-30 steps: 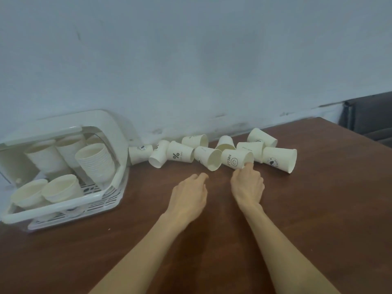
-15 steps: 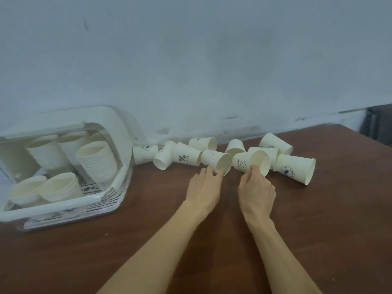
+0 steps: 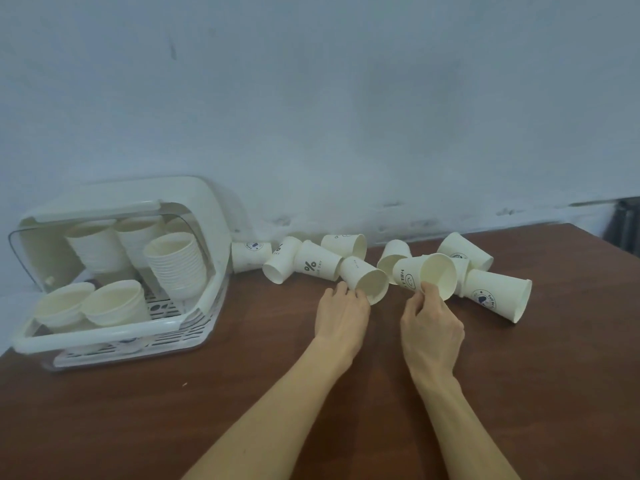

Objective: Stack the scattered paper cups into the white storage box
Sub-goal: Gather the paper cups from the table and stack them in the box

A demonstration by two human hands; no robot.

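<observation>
Several white paper cups lie on their sides along the wall on the brown table (image 3: 519,375). My right hand (image 3: 431,322) grips the rim of a cup printed "HELLO" (image 3: 424,277), lifted a little off the table, its mouth facing me. My left hand (image 3: 343,315) has its fingertips on the rim of another cup (image 3: 365,280) lying on its side. The white storage box (image 3: 114,329) stands at the left with its lid open, holding stacks of cups (image 3: 175,268).
A cup with a "%" print (image 3: 317,265) lies left of my left hand. A larger cup (image 3: 497,294) lies right of my right hand. The wall runs close behind the cups. A dark object (image 3: 627,226) stands past the table's far right corner.
Both hands moved forward to the cups. My right hand took the "HELLO" cup by its rim and raised it; my left hand reached the rim of the neighbouring cup.
</observation>
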